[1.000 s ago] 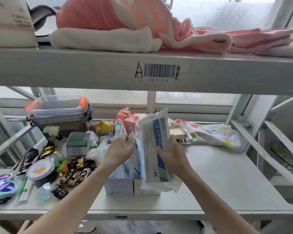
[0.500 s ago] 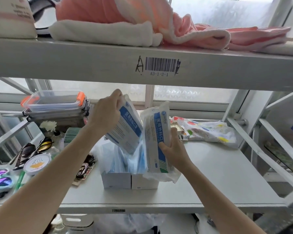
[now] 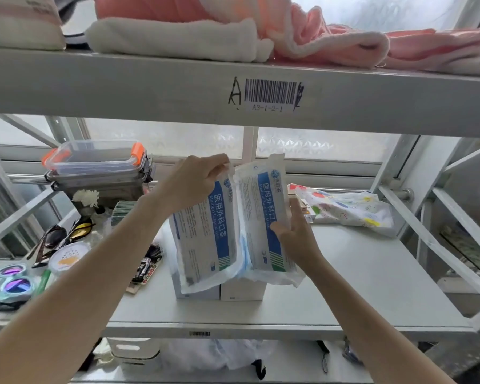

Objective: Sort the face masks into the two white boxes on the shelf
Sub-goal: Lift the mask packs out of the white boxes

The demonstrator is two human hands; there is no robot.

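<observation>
Mask packs stand side by side over the white boxes point(image 3: 219, 291): the left hand point(image 3: 194, 182) has swung its pack point(image 3: 205, 231) beside the right hand's point(image 3: 297, 236) pack point(image 3: 263, 217), both pinched, ready to drop in.

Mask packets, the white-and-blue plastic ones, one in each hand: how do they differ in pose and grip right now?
The left white-and-blue mask packet tilts, its top leaning right; the right white-and-blue mask packet stands nearly upright. The left hand pinches its packet at the top corner; the right hand grips its packet's right edge at mid-height. Both carry the same blue printed stripe and hang above the two white boxes.
</observation>
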